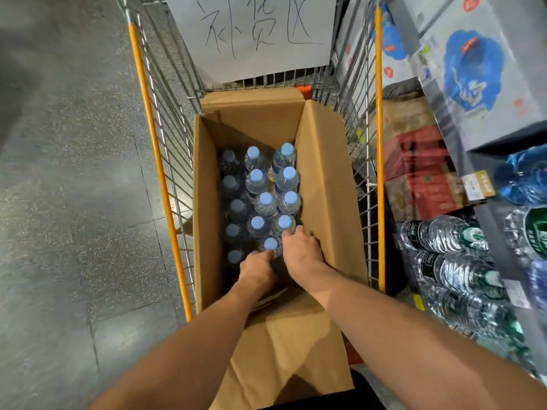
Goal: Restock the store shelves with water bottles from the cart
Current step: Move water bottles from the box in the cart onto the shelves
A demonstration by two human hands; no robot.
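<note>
An open cardboard box (325,179) stands in the wire cart (378,143) with orange rails. Several clear water bottles with light blue caps (265,199) stand in it in three rows. Both my hands reach into the near end of the box. My left hand (257,269) grips the nearest bottle of the middle row (270,244) from the near side. My right hand (300,250) curls down over the near end of the right row and grips a bottle that it hides. Its fingertips touch the bottle ahead (284,223).
A paper sign (260,31) hangs at the cart's far end. Store shelves on the right hold packs of green-labelled water bottles (450,261), red cartons (423,173), a large blue bottle (524,179) and white boxes (479,78). Grey floor (74,173) lies left of the cart.
</note>
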